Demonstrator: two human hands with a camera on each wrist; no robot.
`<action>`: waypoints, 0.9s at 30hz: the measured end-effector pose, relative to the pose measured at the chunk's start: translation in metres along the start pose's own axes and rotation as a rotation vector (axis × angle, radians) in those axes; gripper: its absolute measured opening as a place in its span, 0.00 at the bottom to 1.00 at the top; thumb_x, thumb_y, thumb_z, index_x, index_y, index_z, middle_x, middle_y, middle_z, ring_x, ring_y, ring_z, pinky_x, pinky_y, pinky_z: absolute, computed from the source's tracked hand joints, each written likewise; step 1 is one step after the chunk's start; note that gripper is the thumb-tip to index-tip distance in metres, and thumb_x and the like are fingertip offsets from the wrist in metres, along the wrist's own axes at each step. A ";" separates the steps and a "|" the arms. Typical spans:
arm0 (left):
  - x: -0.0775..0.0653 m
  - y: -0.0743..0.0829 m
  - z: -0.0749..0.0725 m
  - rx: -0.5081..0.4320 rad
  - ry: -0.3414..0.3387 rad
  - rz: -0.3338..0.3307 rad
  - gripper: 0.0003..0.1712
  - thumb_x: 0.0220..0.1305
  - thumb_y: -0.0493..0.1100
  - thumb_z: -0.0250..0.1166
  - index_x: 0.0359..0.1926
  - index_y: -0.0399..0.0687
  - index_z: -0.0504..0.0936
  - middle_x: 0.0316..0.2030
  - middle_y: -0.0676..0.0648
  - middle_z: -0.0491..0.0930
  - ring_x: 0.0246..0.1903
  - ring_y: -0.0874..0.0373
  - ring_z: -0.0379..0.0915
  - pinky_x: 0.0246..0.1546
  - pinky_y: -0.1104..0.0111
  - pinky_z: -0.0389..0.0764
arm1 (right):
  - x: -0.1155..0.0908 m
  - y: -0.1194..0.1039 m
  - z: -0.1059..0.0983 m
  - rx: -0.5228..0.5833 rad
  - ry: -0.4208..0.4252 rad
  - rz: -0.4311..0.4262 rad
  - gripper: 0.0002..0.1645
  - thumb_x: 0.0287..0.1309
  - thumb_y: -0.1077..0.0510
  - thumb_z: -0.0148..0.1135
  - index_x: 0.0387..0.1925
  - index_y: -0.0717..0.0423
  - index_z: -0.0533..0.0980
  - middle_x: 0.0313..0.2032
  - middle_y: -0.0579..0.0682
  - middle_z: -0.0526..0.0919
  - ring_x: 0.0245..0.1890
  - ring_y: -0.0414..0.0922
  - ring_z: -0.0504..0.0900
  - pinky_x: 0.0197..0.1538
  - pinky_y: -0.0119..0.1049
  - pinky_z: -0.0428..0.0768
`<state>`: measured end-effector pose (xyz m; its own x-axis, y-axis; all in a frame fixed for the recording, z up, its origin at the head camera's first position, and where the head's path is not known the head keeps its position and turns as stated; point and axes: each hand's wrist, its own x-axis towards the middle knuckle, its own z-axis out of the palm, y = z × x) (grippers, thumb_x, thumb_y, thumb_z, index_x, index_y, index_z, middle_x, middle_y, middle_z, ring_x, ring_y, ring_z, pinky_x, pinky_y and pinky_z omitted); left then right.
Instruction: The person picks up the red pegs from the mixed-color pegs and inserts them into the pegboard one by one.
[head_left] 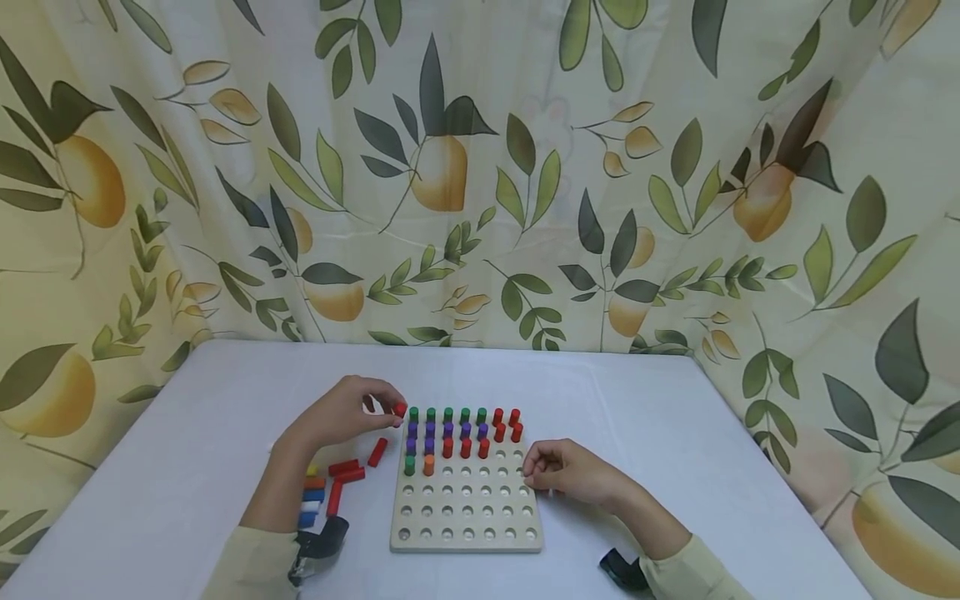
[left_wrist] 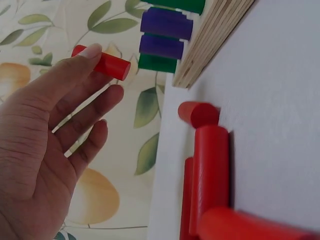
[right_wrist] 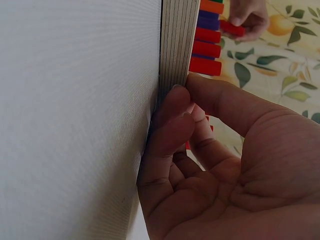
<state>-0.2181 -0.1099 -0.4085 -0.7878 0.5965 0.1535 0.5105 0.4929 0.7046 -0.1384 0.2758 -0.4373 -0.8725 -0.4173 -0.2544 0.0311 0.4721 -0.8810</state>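
My left hand (head_left: 347,410) pinches a short red peg (left_wrist: 114,67) between thumb and fingers, close to the far left corner of a wooden pegboard (head_left: 457,543). In the left wrist view its other fingers are spread and loosely bent. Green, purple, red and orange pegs (head_left: 429,465) stand upright in the board's far rows, while its nearer rows show bare holes. At the board's right side, my right hand (head_left: 573,473) grips the edge, with the thumb at the top edge and curled fingers against the plywood side (right_wrist: 175,55).
Several loose red pegs (head_left: 377,452) lie left of the board. Beside the left forearm is a column of yellow, orange, blue and white pegs (head_left: 312,495), partly hidden by the arm. A white-covered table (head_left: 637,400) carries everything, and a leaf-and-fruit patterned curtain (head_left: 480,275) hangs behind it.
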 end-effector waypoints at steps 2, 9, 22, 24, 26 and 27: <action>0.002 0.001 0.001 0.003 -0.005 0.000 0.11 0.64 0.41 0.75 0.48 0.46 0.89 0.37 0.61 0.83 0.40 0.59 0.78 0.49 0.57 0.79 | 0.000 0.000 0.000 0.002 -0.003 -0.005 0.05 0.66 0.64 0.66 0.42 0.59 0.80 0.32 0.51 0.78 0.33 0.47 0.75 0.33 0.35 0.72; 0.011 0.008 0.008 -0.005 -0.022 0.029 0.11 0.65 0.42 0.75 0.47 0.48 0.89 0.36 0.61 0.83 0.41 0.59 0.78 0.49 0.57 0.79 | 0.000 0.002 0.000 0.004 0.001 -0.006 0.04 0.66 0.64 0.66 0.42 0.59 0.80 0.32 0.51 0.78 0.32 0.47 0.74 0.32 0.35 0.72; 0.026 0.022 0.017 -0.036 -0.054 0.067 0.12 0.64 0.41 0.75 0.48 0.46 0.89 0.37 0.61 0.84 0.41 0.58 0.78 0.49 0.56 0.78 | -0.001 0.001 0.000 0.001 0.003 -0.010 0.04 0.66 0.65 0.65 0.42 0.59 0.80 0.32 0.51 0.79 0.33 0.47 0.75 0.33 0.36 0.73; 0.027 0.024 0.019 -0.042 -0.061 0.066 0.12 0.64 0.41 0.75 0.48 0.46 0.89 0.37 0.60 0.84 0.42 0.58 0.78 0.50 0.56 0.79 | -0.001 0.001 0.001 0.006 0.003 -0.009 0.04 0.66 0.65 0.65 0.42 0.59 0.80 0.33 0.51 0.79 0.33 0.47 0.75 0.33 0.36 0.73; 0.029 0.025 0.021 -0.047 -0.071 0.065 0.12 0.64 0.41 0.75 0.48 0.46 0.89 0.38 0.60 0.84 0.42 0.58 0.78 0.50 0.56 0.79 | -0.002 0.001 0.001 0.009 0.002 -0.007 0.04 0.66 0.65 0.65 0.42 0.59 0.80 0.33 0.51 0.79 0.33 0.47 0.75 0.33 0.36 0.74; 0.030 0.026 0.022 -0.047 -0.074 0.069 0.12 0.64 0.41 0.75 0.48 0.45 0.89 0.38 0.59 0.85 0.42 0.58 0.78 0.51 0.56 0.79 | -0.002 0.002 0.001 0.010 0.002 -0.008 0.04 0.66 0.65 0.65 0.42 0.59 0.80 0.33 0.51 0.79 0.33 0.47 0.75 0.33 0.36 0.74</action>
<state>-0.2204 -0.0652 -0.4011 -0.7226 0.6742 0.1527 0.5449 0.4196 0.7259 -0.1360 0.2770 -0.4383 -0.8737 -0.4193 -0.2467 0.0293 0.4610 -0.8869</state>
